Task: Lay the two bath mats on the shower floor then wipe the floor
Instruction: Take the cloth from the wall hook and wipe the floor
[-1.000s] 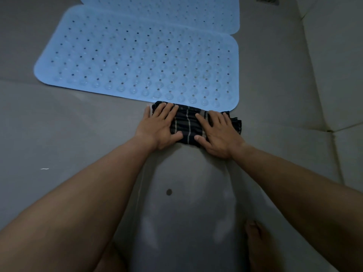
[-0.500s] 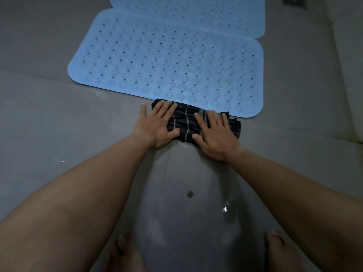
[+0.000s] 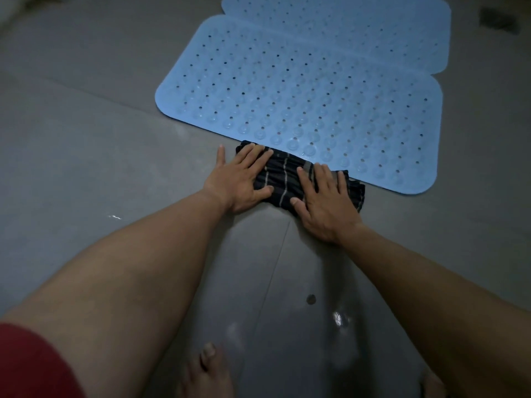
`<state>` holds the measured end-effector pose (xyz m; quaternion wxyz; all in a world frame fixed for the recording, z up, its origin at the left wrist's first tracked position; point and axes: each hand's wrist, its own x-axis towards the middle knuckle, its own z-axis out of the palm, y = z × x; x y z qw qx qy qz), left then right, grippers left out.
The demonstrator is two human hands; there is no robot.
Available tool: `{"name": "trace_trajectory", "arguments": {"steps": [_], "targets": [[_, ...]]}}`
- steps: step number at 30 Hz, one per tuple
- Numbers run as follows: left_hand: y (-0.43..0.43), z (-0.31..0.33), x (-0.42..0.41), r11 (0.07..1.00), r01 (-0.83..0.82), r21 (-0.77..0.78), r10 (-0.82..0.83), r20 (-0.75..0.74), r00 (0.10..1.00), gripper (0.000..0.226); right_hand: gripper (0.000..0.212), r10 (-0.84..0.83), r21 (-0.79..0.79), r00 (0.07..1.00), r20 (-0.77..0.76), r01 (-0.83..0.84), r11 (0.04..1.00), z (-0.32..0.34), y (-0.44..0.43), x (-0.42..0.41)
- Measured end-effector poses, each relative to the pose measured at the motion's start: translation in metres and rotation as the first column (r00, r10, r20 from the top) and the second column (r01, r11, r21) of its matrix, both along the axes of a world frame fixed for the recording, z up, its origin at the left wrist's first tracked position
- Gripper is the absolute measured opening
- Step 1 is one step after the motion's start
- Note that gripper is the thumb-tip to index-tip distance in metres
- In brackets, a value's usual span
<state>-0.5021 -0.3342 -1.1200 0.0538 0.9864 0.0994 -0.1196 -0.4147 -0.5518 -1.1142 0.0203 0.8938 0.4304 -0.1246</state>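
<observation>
Dark striped cloth (image 3: 290, 176) is pressed flat on grey floor (image 3: 86, 156) by L hand (image 3: 238, 182) & R hand (image 3: 327, 205), fingers spread, nothing gripped; it touches near edge of front blue mat (image 3: 316, 93), 2nd mat (image 3: 359, 27) behind.

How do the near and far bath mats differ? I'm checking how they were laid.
The near bath mat shows whole; the far bath mat is cut off by the frame. The striped cloth touches the near mat's edge, not the far mat's. Both are blue, perforated and flat.
</observation>
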Motion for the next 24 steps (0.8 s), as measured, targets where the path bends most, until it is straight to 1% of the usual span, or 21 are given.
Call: {"name": "trace_trajectory", "arguments": {"steps": [8, 14, 18, 22, 24], "targets": [[0.061, 0.005, -0.020, 0.998, -0.009, 0.054, 0.009, 0.001, 1.000, 0.087, 0.070, 0.036, 0.050, 0.999, -0.024, -0.035, 0.998, -0.001, 0.058, -0.016], [0.105, 0.003, -0.034, 0.994, -0.096, 0.046, 0.096, 0.010, 0.995, 0.087, 0.070, 0.096, 0.082, 0.995, -0.019, -0.094, 0.992, -0.004, 0.105, -0.024], [0.139, 0.006, -0.045, 0.992, -0.113, 0.048, 0.112, 0.024, 0.993, 0.086, 0.070, 0.130, 0.092, 0.991, -0.011, -0.128, 0.987, -0.005, 0.139, -0.028], [0.171, 0.001, -0.056, 0.989, -0.129, 0.066, 0.127, 0.031, 0.991, 0.082, 0.068, 0.162, 0.133, 0.986, -0.043, -0.155, 0.979, -0.005, 0.170, -0.034], [0.188, 0.002, -0.060, 0.989, -0.129, 0.074, 0.128, 0.011, 0.992, 0.083, 0.065, 0.179, 0.159, 0.982, -0.062, -0.168, 0.973, -0.006, 0.184, -0.034]]}}
